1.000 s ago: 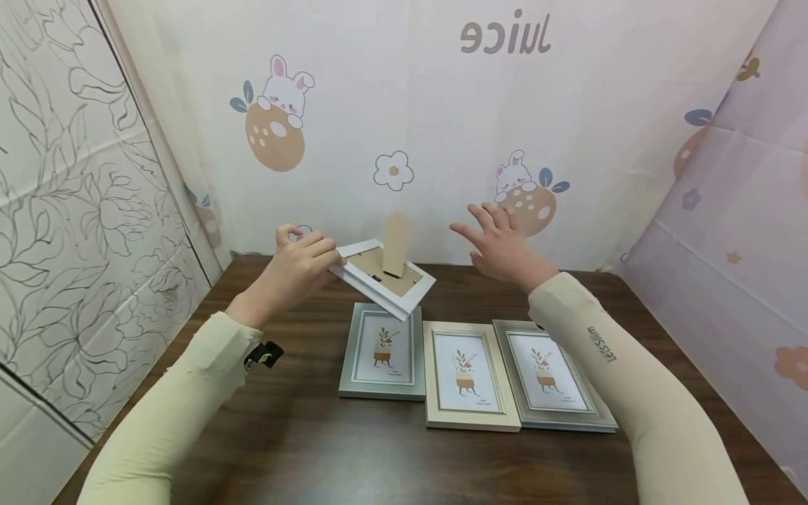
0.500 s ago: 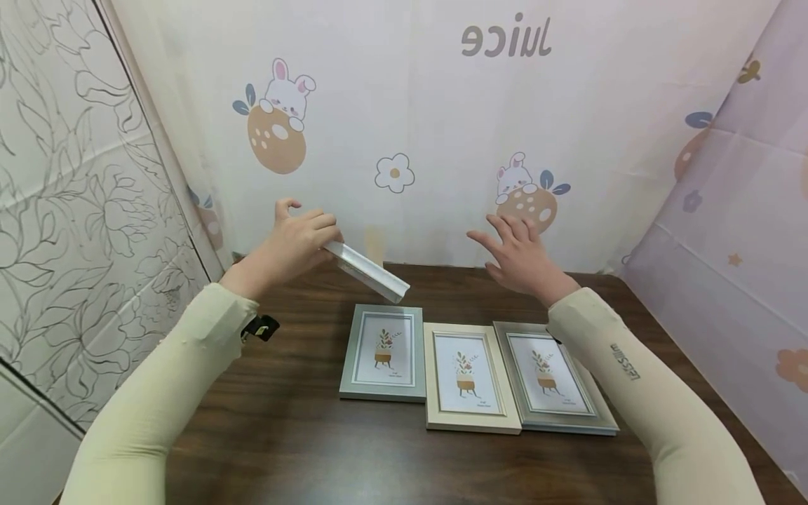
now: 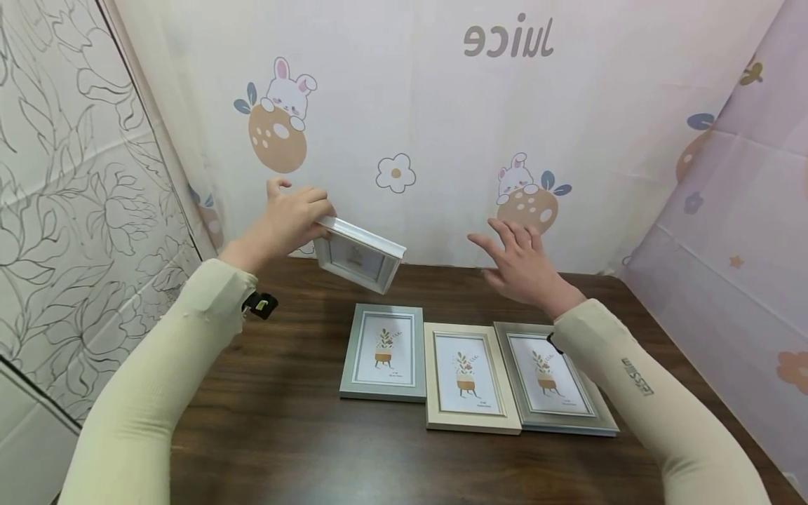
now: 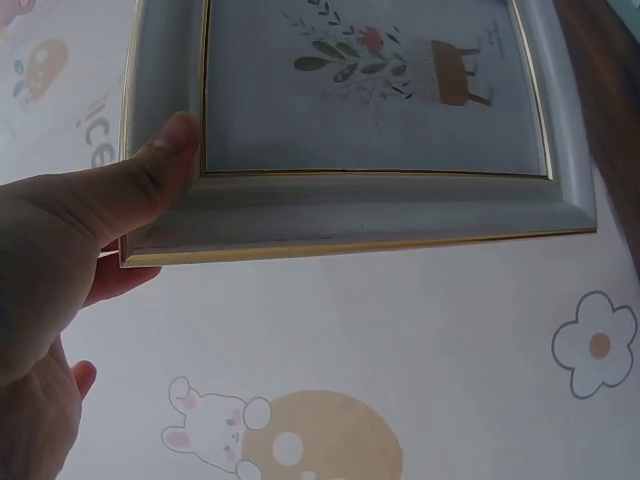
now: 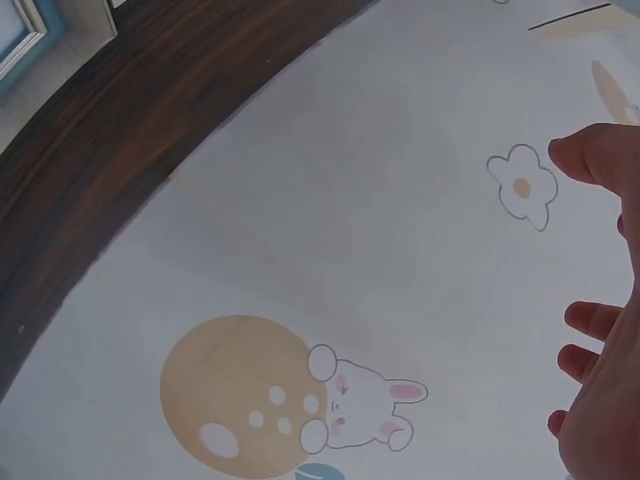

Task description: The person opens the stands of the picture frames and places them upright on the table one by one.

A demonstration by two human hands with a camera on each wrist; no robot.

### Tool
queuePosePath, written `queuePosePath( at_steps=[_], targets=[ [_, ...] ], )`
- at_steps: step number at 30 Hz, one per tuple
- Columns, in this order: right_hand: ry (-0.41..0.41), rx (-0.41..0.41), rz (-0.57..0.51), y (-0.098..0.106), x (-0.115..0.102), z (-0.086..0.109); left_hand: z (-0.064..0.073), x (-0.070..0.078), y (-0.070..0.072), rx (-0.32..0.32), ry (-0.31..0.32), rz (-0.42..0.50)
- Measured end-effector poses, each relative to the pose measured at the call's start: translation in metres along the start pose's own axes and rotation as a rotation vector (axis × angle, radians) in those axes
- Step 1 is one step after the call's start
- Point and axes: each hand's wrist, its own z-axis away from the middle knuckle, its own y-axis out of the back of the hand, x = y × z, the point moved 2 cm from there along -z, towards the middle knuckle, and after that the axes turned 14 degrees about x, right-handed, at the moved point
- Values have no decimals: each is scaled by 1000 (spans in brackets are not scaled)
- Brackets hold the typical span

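My left hand (image 3: 287, 221) holds a white picture frame (image 3: 361, 237) by one corner, raised over the back of the table. The frame tilts, with its front and picture turned down toward me. In the left wrist view the thumb (image 4: 160, 165) presses on the front moulding (image 4: 370, 215), while fingers reach behind it. The other corner hangs free. My right hand (image 3: 524, 266) hovers at the back right with fingers spread and nothing in it. Below lie a grey-green picture frame (image 3: 386, 351), a cream picture frame (image 3: 468, 372) and a silver-grey picture frame (image 3: 548, 372), face up.
The three frames lie side by side on a dark wood table (image 3: 303, 435). A printed curtain (image 3: 391, 91) with rabbits and flowers hangs behind the back edge. Another patterned curtain (image 3: 757, 210) stands at the right, and a panel (image 3: 82, 196) with line-drawn flowers at the left.
The white frame has turned from its back, with a stand leg showing, to its front; the left hand has risen slightly. The right hand has shifted a little right and down. The three frames stay put.
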Motion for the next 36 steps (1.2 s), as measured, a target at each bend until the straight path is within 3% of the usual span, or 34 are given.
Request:
queuePosePath(
  at_steps=[14,23,36],
  targets=[
    [-85,-59,13,8,-12,15,2,-17,-2,39,175,-17],
    [16,75,11,11,-26,26,5,-25,-7,1,258,-31],
    [132,113,-17,5,-52,39,16,-34,-14,-28,333,13]
  ],
)
